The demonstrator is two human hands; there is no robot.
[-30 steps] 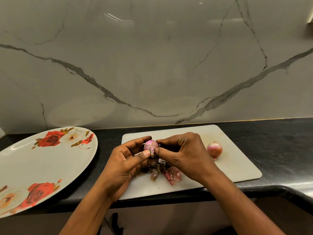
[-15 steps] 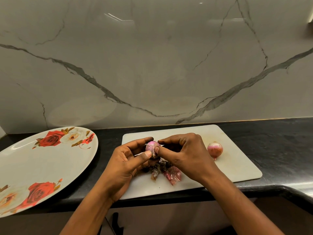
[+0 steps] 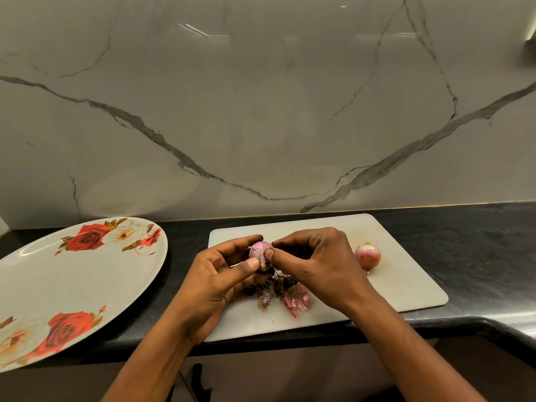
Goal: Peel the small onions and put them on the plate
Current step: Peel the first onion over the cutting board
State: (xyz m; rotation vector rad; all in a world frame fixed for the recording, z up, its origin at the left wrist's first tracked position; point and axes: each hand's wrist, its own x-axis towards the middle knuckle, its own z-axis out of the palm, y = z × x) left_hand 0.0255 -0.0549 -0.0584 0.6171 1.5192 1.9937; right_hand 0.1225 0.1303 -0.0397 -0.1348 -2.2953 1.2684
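A black counter [image 3: 478, 256] bears plate [image 3: 72, 285], board [image 3: 406, 285]; marble wall [image 3: 261, 111] behind.

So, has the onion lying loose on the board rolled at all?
No. The loose onion sits in the same spot on the cutting board, no nearer its right edge.

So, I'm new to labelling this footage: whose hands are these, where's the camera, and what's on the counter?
There is no machine here. A person wears one camera on the head, and it looks down at their own two bare hands. The left hand holds a small onion, and the right hand pinches at its skin. Below them, loose peels lie on a white cutting board, with a second onion resting to the right. A flowered plate sits on the black counter to the left, with no onions on it.
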